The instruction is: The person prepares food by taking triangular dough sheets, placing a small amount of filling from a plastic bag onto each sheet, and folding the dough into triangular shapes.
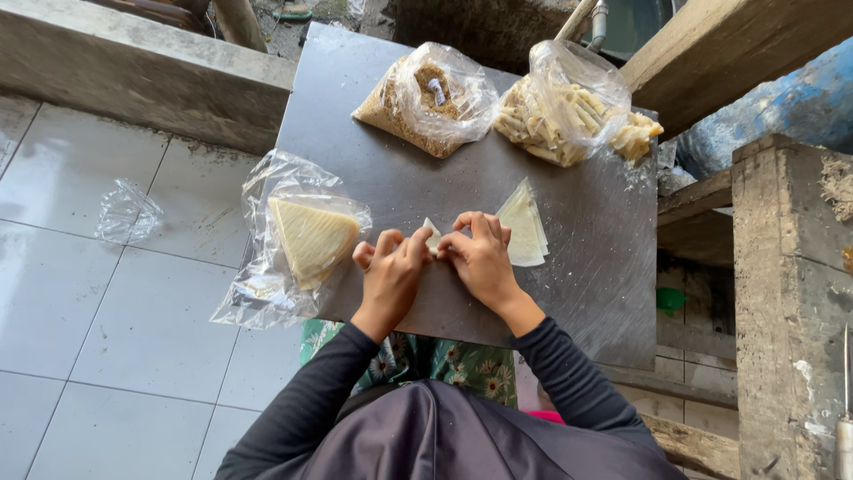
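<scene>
Left hand (388,271) and right hand (480,258) meet at the near centre of the grey board (577,293), fingers pinched narrow on a small pale wrapper piece (432,235). Good practice, by judgement: keep the edges aligned and press evenly. Just right lies a stack of triangular wrappers (524,233); left, a bagged wrapper stack (311,238). Farther back: a crumb bag (426,102) and a bag of finished rolls (555,111).

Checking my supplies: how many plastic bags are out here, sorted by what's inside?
Bag of triangular wrappers: 1
Bag of brown crumbs: 1
Bag of pale rolled sticks: 1
Empty crumpled bag on the floor: 1
Total: 4
</scene>
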